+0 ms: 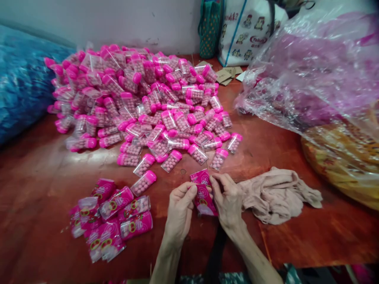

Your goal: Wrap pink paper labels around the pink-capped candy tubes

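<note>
My left hand (pixel 180 205) and my right hand (pixel 227 199) are both closed on one pink printed label sleeve (pixel 203 194) near the front of the red-brown table (pixel 38 177). The left thumb pinches its left edge, the right fingers pinch its top right. Whether a bottle is inside the sleeve I cannot tell. A large heap of clear candy bottles with pink caps (pixel 142 102) lies just beyond. A small pile of bottles wearing pink labels (pixel 111 219) lies to the left of my left hand.
A crumpled beige cloth (pixel 276 195) lies right of my right hand. A big clear plastic bag with pink contents (pixel 314 71) fills the right side, above a yellow bag (pixel 340 157). A blue sack (pixel 20 79) sits at the left; two tote bags (pixel 245 31) stand at the back.
</note>
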`<state>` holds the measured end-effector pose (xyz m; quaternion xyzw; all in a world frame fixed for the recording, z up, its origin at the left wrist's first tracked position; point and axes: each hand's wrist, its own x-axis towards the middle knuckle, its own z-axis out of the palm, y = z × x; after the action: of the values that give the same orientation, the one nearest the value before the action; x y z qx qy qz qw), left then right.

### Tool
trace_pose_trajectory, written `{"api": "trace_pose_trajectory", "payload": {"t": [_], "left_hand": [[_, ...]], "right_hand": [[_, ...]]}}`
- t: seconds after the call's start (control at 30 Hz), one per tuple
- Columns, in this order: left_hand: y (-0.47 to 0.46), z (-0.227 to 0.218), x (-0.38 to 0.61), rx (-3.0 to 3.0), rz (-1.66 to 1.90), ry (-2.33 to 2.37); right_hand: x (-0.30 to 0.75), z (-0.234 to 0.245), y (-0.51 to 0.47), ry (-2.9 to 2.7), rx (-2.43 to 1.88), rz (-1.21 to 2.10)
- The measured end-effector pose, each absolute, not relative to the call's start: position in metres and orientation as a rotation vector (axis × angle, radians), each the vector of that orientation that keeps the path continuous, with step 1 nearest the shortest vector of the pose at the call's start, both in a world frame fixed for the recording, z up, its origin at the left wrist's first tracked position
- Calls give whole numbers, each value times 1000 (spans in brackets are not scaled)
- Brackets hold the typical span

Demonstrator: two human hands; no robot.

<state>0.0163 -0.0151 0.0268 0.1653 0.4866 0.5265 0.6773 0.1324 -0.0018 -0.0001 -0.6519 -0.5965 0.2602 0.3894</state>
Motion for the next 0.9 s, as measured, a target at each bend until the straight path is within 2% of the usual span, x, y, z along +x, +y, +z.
{"api": "trace_pose_trajectory", "payload": {"t": [0.3, 0.57, 0.9], "left_hand": [[-16, 11, 19, 472, 1147, 1243], [-16, 28, 20, 318, 1365, 1174], [-20, 34, 15, 363, 1387, 1117]], "right_hand": [[145, 18, -4, -1218, -1605, 836], [144, 38, -18, -1433, -1505, 1158], [136, 33, -26, -1584, -1447, 974]]}}
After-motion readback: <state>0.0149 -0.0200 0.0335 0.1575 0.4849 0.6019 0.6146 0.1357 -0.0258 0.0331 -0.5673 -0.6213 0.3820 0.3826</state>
